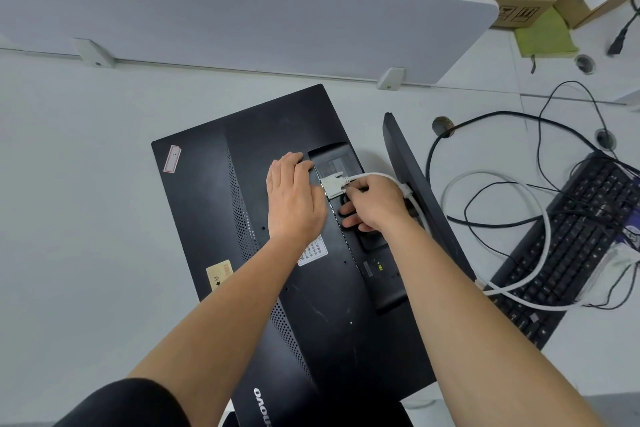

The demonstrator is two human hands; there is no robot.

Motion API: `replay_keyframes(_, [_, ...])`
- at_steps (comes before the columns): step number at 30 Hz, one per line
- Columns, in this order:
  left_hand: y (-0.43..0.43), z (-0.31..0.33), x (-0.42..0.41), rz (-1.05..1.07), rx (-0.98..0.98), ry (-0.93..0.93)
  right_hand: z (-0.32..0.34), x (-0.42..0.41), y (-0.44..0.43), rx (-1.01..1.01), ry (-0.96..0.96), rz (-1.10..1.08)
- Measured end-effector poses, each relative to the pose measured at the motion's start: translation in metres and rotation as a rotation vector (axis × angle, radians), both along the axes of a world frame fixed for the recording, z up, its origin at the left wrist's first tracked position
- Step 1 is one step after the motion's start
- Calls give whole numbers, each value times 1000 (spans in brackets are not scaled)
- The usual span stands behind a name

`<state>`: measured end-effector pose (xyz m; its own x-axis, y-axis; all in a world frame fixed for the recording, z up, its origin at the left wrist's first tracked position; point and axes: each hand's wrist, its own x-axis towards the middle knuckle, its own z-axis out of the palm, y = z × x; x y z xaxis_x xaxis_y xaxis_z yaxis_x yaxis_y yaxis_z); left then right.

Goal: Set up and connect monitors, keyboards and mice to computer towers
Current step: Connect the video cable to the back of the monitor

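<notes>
The black monitor [214,211] lay face down on the desk [86,184], its back turned up. The left hand [294,198] rested flat on the middle of that back, fingers straight and together. Just right of it, the right hand [374,206] pinched the white connector [333,185] with curled fingers at the monitor's port recess. The white cable [372,175] ran off the monitor's right edge and looped over a black keyboard [568,253] lying right of the monitor among black cables [485,114]. A grey divider panel [242,21] stood beyond the monitor.
</notes>
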<state>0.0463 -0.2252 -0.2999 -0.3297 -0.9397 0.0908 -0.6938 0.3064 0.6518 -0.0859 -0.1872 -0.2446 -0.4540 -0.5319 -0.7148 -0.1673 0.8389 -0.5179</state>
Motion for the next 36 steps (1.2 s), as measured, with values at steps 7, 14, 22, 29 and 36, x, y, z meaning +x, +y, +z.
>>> replay_keyframes(7, [1,0,0,-2,-8,3,1,1,-10,72,89,114])
replay_keyframes(14, [0,0,0,-2,-13,-3,-4,-2,2,-44,21,22])
replay_keyframes(22, [1,2,0,-1,-4,-11,0,-1,-10,53,129,145])
replay_keyframes(29, [1,1,0,-1,-13,-9,-2,-1,1,-26,90,77])
replay_keyframes(36, [1,1,1,-2,-8,-6,-5,-1,0,-30,57,21])
